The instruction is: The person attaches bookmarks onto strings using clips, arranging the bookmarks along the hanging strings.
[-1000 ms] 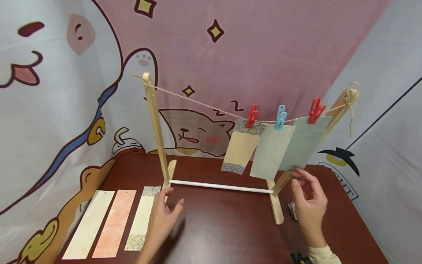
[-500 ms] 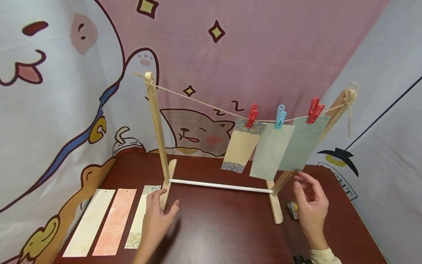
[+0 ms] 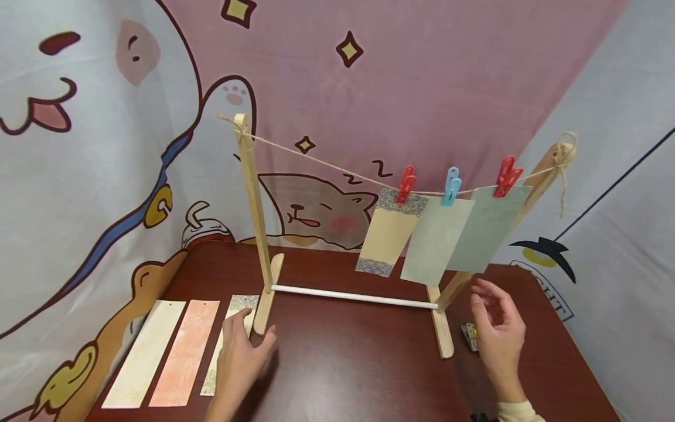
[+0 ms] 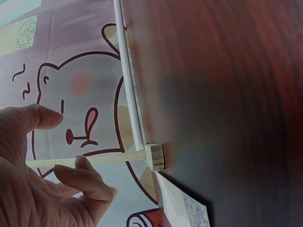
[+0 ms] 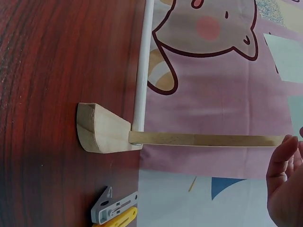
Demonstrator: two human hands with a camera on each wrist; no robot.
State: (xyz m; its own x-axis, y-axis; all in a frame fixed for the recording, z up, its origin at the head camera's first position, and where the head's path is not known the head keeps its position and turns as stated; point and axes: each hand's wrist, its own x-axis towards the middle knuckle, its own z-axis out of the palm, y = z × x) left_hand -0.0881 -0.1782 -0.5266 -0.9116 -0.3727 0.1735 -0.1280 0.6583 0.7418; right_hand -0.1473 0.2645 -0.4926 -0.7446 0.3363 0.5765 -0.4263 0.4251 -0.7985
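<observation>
My left hand (image 3: 238, 353), thumb spread from the fingers and holding nothing, hovers over a patterned paper strip (image 3: 245, 301) and hides part of it. Left of that strip lie a coral strip (image 3: 184, 351) and a cream strip (image 3: 145, 354), each with a small hole near its top. On the right, my right hand (image 3: 498, 323) is raised with loosely bent fingers, just below a grey-green card (image 3: 487, 234). That card hangs from the twine by a red clothespin (image 3: 508, 177). Beside it a pale green card (image 3: 437, 240) hangs by a blue clothespin (image 3: 451, 187), and a patterned card (image 3: 390, 234) by another red clothespin (image 3: 406, 185).
A wooden stand with a left post (image 3: 255, 205), a right post (image 3: 540, 179) and a white crossbar (image 3: 353, 296) carries the sagging twine (image 3: 316, 161). Grey and yellow clothespins (image 5: 116, 208) lie on the dark red table (image 3: 348, 363) by the right foot. A cartoon-printed cloth (image 3: 448, 76) hangs behind.
My left hand has moved left and slightly down, from beside the stand's left foot to over the patterned strip. The right hand has dropped slightly away from the grey-green card's lower edge.
</observation>
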